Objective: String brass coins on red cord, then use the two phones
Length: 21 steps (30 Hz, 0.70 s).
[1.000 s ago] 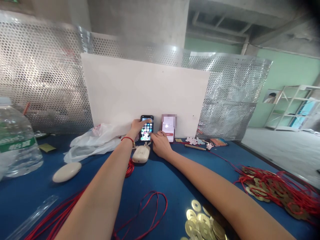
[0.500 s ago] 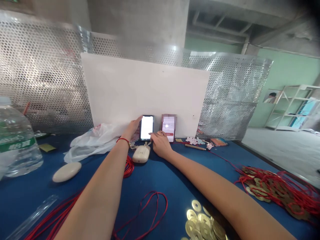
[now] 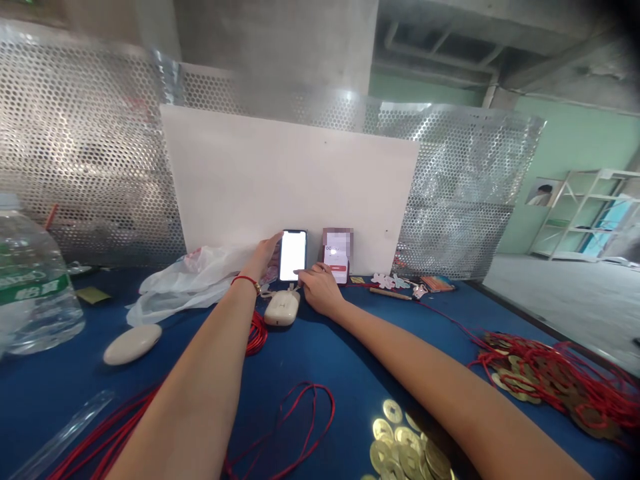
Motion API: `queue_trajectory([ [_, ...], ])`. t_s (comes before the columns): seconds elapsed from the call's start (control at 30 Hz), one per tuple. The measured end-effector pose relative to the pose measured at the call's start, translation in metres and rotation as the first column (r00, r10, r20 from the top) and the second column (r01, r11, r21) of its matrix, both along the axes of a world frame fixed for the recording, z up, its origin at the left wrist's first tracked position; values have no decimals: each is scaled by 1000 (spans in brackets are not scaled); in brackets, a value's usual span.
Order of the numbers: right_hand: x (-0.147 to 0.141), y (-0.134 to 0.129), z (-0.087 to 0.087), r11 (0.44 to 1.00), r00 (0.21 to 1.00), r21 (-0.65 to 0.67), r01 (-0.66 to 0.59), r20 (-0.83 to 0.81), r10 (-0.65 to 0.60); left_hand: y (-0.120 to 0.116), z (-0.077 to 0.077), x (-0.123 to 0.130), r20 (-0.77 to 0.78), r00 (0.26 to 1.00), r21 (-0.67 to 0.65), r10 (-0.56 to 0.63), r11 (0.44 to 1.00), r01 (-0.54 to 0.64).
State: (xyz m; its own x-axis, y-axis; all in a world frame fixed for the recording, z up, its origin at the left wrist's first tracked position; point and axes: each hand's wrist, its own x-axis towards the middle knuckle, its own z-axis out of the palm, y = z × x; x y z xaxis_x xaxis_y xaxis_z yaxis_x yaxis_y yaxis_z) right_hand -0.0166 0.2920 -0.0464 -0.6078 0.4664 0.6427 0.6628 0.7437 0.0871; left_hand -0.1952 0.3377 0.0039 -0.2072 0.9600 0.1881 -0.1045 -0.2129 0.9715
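A phone (image 3: 293, 253) with a bright, mostly white screen leans upright against the white board (image 3: 295, 173). My left hand (image 3: 264, 259) grips its left edge; the rear fingers are hidden. With its index finger stretched to the lower part of that screen, my right hand (image 3: 323, 289) holds nothing, its other fingers partly curled. Just right of it stands a second phone (image 3: 336, 269), showing a timer-like display and a red button. A cream rounded case (image 3: 282, 309) lies in front of the first phone, between my wrists.
Gold coins with square holes (image 3: 395, 450) lie at the front. Red cords (image 3: 327, 393) are spread nearby, and strung coins (image 3: 545, 380) sit at right. A plastic bag (image 3: 170, 287), an oval cream object (image 3: 133, 345) and a large water bottle (image 3: 37, 287) occupy the left.
My right index finger has shifted slightly left and down on the phone screen. The left hand keeps its place at the phone's edge.
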Motion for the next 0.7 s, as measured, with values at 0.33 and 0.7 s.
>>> queue_trajectory([
  [0.33,-1,-1,3,999,999,-38,13,54,-11,6,-3,-4,-28,998,18,-61,998,62],
  [0.7,-2,0,1,998,998,-56,-7,61,10,10,-5,-5,-30,998,6,-55,998,55],
])
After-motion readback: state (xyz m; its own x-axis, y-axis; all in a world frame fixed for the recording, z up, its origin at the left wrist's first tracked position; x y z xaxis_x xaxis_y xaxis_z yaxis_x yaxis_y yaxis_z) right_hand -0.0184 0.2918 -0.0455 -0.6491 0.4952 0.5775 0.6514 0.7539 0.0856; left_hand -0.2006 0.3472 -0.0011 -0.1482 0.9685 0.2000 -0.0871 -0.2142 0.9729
